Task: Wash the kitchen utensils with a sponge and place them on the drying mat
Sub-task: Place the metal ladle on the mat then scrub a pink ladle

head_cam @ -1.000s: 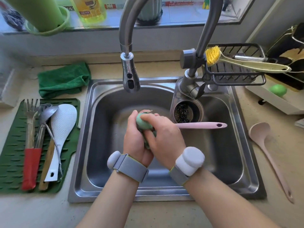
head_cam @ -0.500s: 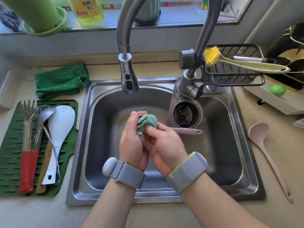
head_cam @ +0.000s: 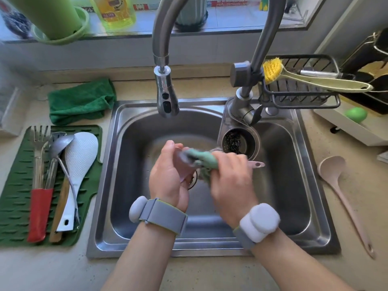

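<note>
Over the steel sink [head_cam: 294, 143] my left hand [head_cam: 168, 177] holds the bowl end of a pink utensil [head_cam: 257, 164], whose handle tip pokes out to the right. My right hand [head_cam: 228, 179] presses a green sponge [head_cam: 204, 159] against it. Most of the pink utensil is hidden by both hands. On the green drying mat [head_cam: 16, 206] at the left lie a red-handled fork [head_cam: 38, 185], a metal ladle [head_cam: 59, 143], a wooden-handled tool [head_cam: 60, 206] and a white rice paddle [head_cam: 80, 156]. A pink ladle [head_cam: 340, 185] lies on the counter right of the sink.
The tap head [head_cam: 167, 97] hangs above the sink's back. A wire caddy [head_cam: 298, 95] with a yellow brush [head_cam: 315, 80] is clipped on the tap. A green cloth [head_cam: 81, 101] lies behind the mat. A dish rack [head_cam: 367, 114] stands far right.
My right hand has slid the sponge to the right along the pink utensil, covering more of the handle. The hands are blurred with motion.
</note>
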The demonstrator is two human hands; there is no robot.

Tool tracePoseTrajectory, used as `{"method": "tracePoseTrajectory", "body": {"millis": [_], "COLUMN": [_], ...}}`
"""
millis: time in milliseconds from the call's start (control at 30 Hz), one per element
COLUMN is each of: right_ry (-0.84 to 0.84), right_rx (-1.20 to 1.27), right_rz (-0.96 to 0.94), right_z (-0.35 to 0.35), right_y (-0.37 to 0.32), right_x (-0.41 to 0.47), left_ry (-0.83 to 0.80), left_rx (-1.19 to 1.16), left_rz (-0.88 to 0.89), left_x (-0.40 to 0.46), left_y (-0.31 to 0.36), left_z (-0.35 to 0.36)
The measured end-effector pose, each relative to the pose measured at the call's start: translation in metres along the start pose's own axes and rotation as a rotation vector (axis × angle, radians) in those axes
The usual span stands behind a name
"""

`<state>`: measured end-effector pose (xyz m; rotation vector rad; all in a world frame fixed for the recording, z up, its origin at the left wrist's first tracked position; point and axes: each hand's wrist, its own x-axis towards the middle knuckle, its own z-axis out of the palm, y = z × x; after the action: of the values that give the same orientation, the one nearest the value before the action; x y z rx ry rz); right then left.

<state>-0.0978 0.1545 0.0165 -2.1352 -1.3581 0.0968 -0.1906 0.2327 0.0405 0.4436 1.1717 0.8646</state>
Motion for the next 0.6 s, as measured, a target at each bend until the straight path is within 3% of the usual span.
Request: {"method": "tracePoseTrajectory", "body": {"millis": [100,233,300,400,500,600], "right_ry": [0.011,-0.112,-0.146,-0.204,-0.348,-0.482], "right_rx": [0.044,-0.013,-0.064,-0.127,-0.019,0.180], "right_rz": [0.205,0.004,-0.055,0.119,0.224,0.102], "right_z": [-0.005,0.016,0.016,-0.004,-0.015,-0.015], "right_y": [0.015,-0.024,-0.011,0.044,0.054,0.020], "right_x": [0.003,0.007,0.003,-0.006,-0.008,0.009], "left_ry": [-0.008,0.003,0.004,-0.024,-0.045,-0.110], "left_rx": [-0.025,0.001,0.001,-0.015,-0.014,-0.029], "left_rz": [0.003,0.002,0.012,0.036,0.005,-0.049], "left_x": [0.002,0.001,0.003,0.006,0.009,0.007], "left_y": [0.003,-0.002,0.000,0.005,0.004,0.001], "left_z": [-0.004,0.004,0.003,-0.007,-0.007,0.000]}}
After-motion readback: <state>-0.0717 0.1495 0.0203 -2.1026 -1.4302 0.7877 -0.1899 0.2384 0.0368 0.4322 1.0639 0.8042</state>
